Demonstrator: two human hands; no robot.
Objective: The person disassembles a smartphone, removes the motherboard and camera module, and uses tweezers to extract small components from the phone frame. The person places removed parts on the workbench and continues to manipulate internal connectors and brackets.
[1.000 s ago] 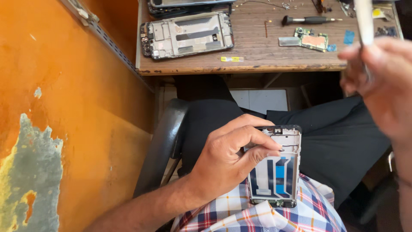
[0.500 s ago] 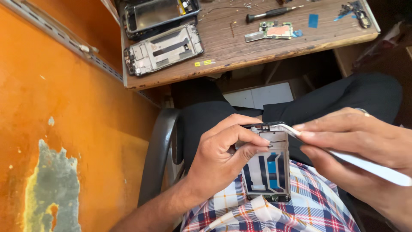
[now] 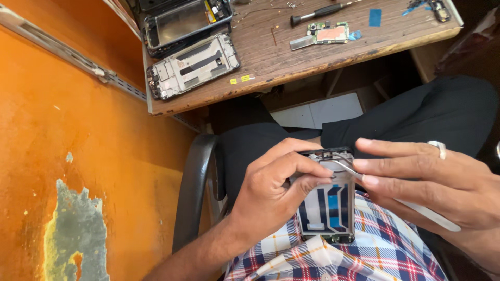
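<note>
No packages or signs. Two small yellow stickers (image 3: 240, 79) near the wooden table's front edge, just beside the bare phone frame. Blue rectangular sticker (image 3: 375, 17) further right. One phone screen (image 3: 182, 22) at the table's back left: dark, glossy, off.

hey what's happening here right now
A seated person holds an opened phone frame upright over their lap with the left hand. The right hand pinches white tweezers, tips at the frame's upper part. On the wooden desk lie two more phone frames, a circuit board and a screwdriver.
</note>
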